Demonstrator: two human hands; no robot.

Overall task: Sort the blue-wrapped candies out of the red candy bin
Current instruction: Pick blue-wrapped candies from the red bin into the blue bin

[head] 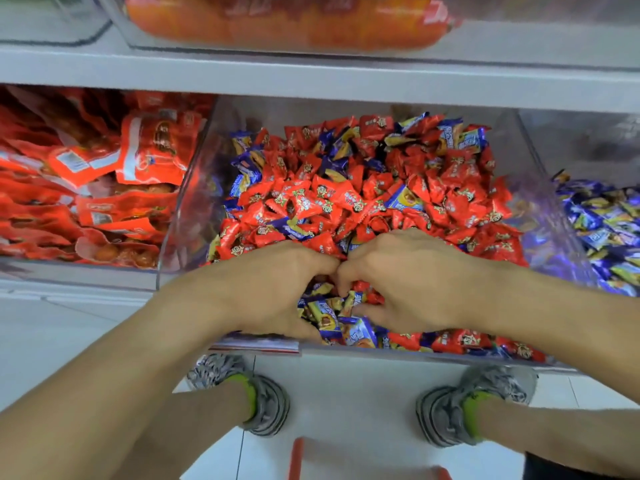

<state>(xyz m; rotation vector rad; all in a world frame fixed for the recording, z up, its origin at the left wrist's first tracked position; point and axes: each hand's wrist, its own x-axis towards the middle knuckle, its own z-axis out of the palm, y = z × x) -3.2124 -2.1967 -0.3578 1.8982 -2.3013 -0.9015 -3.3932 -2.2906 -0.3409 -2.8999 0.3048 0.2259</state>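
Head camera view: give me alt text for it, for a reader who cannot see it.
Both hands, left hand and right hand, cup a cluster of blue-wrapped candies at the front of a clear bin heaped with red-wrapped candies. Another bin to the right holds blue candies; red snack packets fill the left one.

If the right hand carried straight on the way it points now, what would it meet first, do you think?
The right hand points leftward toward the left hand, whose knuckles look almost touching it already. So it would likely meet those fingers first, just above the cluster of blue-wrapped candies, though depth is unclear.
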